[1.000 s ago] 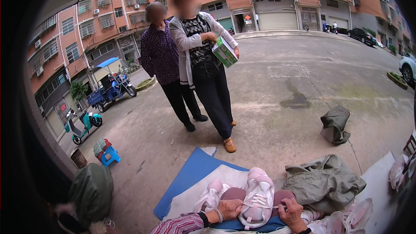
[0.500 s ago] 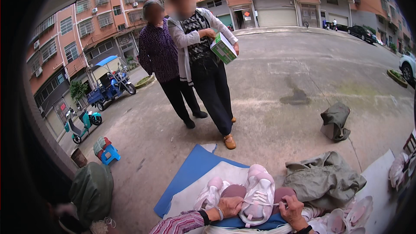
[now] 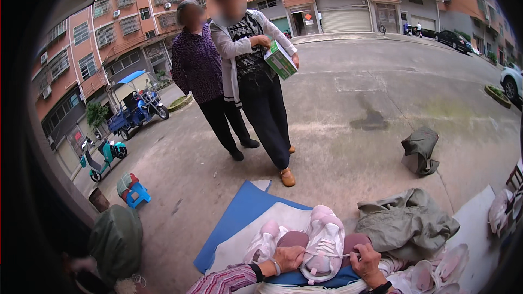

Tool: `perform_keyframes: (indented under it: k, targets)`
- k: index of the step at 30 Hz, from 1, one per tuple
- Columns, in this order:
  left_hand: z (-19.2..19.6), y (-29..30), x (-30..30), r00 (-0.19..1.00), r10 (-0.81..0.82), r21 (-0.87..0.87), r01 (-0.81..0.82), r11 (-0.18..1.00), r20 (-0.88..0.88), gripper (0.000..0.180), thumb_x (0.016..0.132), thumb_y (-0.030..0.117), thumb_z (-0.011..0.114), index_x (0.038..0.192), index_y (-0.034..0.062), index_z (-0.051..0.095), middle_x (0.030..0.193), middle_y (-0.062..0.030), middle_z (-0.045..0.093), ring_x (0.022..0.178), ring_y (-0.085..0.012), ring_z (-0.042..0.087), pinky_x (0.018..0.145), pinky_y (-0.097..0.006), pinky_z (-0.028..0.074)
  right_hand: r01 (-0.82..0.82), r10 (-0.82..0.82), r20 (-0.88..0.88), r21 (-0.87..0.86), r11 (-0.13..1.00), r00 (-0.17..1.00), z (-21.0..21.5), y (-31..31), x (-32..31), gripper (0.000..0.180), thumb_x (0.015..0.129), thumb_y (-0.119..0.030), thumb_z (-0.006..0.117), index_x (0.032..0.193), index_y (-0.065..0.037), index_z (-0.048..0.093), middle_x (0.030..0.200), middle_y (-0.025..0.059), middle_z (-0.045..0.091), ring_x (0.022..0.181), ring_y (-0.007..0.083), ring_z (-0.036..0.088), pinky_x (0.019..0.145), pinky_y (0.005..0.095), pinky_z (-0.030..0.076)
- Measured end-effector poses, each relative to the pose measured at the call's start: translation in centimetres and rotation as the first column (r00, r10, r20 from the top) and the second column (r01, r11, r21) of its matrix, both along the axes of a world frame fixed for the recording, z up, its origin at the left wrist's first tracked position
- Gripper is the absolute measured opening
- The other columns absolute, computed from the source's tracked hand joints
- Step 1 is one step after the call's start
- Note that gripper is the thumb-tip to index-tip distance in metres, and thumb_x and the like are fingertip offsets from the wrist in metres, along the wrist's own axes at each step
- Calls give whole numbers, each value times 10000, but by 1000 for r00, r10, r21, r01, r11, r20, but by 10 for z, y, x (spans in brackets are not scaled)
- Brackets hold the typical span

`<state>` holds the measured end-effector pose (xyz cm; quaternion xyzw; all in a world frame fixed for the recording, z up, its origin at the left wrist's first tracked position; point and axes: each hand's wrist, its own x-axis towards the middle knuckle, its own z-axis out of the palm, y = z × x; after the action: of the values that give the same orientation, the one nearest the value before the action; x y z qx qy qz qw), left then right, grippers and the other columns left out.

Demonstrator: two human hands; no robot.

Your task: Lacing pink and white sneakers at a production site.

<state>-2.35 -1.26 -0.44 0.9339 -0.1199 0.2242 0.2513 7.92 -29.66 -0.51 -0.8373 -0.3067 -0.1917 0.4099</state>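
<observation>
Head view. The pink-and-white shoe (image 3: 322, 247), taken as landmark, stands toe outward between the wearer's mauve-clad knees (image 3: 357, 241), its laced front facing up. The left hand (image 3: 290, 258) is against the shoe's left side, fingers curled inward; I cannot tell whether they pinch anything. The right hand (image 3: 366, 264), right of the shoe and apart from it, pinches a white lace (image 3: 347, 256) that runs across from the shoe.

Left of the shoe, past the left hand, sits a second pink-and-white shoe (image 3: 265, 242). Beyond the landmark shoe and to its left, a pale sheet (image 3: 289, 218) overlaps a blue sheet (image 3: 231, 219). To its right lies a crumpled grey-green cloth (image 3: 408, 220); nearer the wearer on that same side I note a pile of pale pink footwear (image 3: 452, 264).

Farther out from the shoe, slightly left, two people stand on the concrete: one in a purple patterned top (image 3: 199, 71), the other in a light cardigan (image 3: 233, 65), holding a green-and-white box (image 3: 281, 61). Well left of the shoe are a blue stool (image 3: 138, 195), a teal scooter (image 3: 102, 158) and a blue three-wheeler (image 3: 128, 120).
</observation>
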Motion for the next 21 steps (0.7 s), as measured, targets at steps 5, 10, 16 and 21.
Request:
perform_keyframes:
  k: [5, 10, 16, 21]
  targets:
    - [4, -2, 0, 1000, -3, 16, 3, 1000, -6, 98, 893, 159, 601, 908, 67, 630, 779, -132, 676, 685, -310, 674, 587, -385, 537, 9, -9, -3, 14, 1000, 1000, -9, -1, -1, 210, 730, -180, 735, 908, -102, 654, 736, 104, 592, 603, 314, 612, 524, 398, 494]
    - [2, -1, -3, 1000, -9, -7, 9, 1000, -28, 97, 895, 157, 598, 916, 68, 631, 788, -131, 679, 695, -313, 676, 597, -386, 543, 9, -9, 20, 15, 1000, 1000, -8, -1, -3, 207, 731, -173, 734, 904, -94, 653, 732, 105, 588, 610, 321, 610, 523, 398, 493]
    - [2, -1, -1, 1000, -13, -9, 12, 1000, -29, 93, 895, 153, 597, 916, 68, 627, 805, -135, 682, 704, -317, 678, 600, -387, 543, 13, -13, 47, 6, 1000, 999, -5, -1, -1, 199, 737, -169, 730, 905, -92, 656, 731, 107, 594, 607, 313, 617, 525, 395, 494]
    - [0, 0, -1, 1000, -3, 21, 3, 1000, -20, 95, 895, 155, 597, 916, 68, 627, 812, -136, 685, 704, -318, 677, 600, -386, 542, 4, -5, 36, 21, 1000, 999, -2, -1, -1, 195, 742, -174, 728, 905, -93, 657, 735, 106, 595, 596, 306, 617, 524, 391, 495]
